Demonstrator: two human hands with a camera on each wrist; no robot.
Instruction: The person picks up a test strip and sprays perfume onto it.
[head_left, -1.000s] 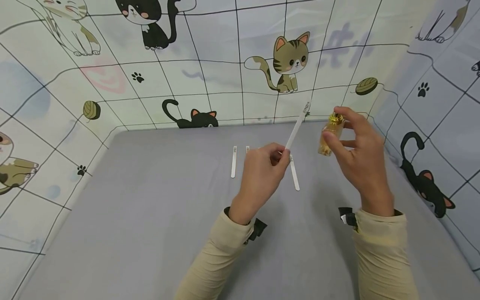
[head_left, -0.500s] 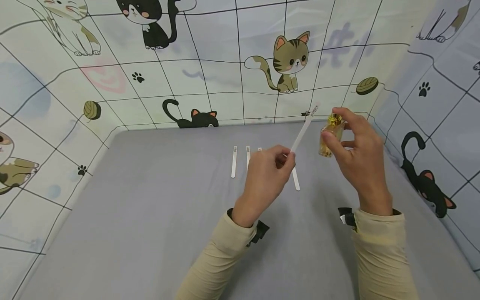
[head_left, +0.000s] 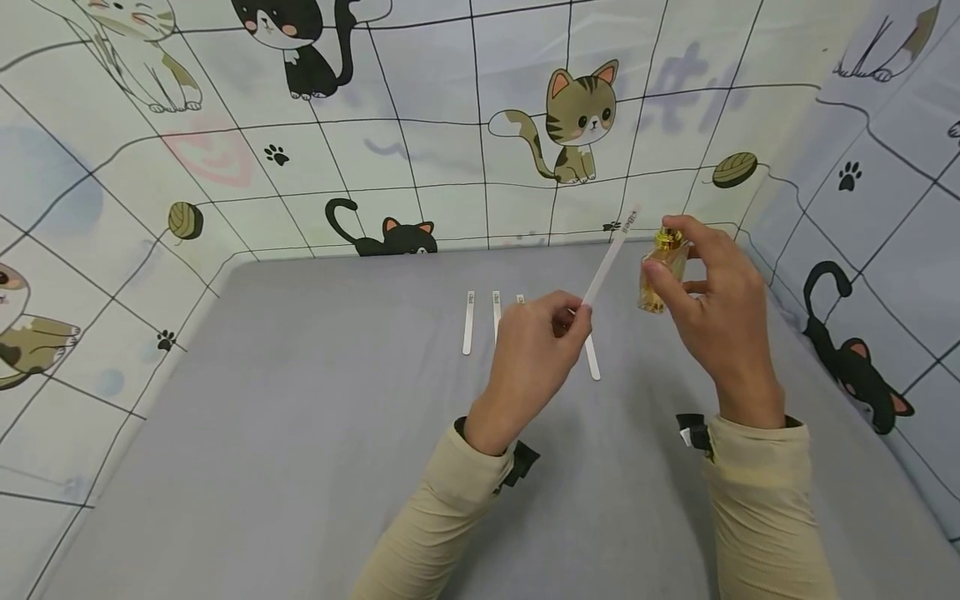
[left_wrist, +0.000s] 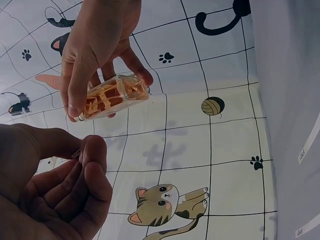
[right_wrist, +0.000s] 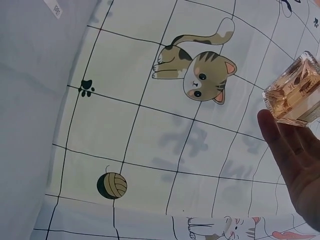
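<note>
A slim white paper test strip [head_left: 606, 265] is pinched between the thumb and fingers of my left hand [head_left: 528, 358]. It slants up and to the right, with small print at its top end. My right hand [head_left: 727, 325] holds a small glass perfume bottle [head_left: 651, 283] with a gold sprayer neck, the index finger on top of the sprayer and the thumb against the glass. Strip and bottle are apart, the strip's upper end left of the sprayer. Amber liquid shows through the bottle [left_wrist: 112, 97] in the left wrist view, and in the right wrist view the bottle [right_wrist: 295, 92] is partly cut off.
Several more white strips lie on the grey cloth-covered table [head_left: 300, 417], among them one at the left [head_left: 468, 323] and one at the right [head_left: 592, 358]. My left hand hides parts of them. Cat-patterned fabric walls [head_left: 420, 158] enclose the table's back and sides.
My left hand has moved slightly right with its strip, bringing the printed end closer to the bottle. In the last half second both hands have stayed nearly still.
</note>
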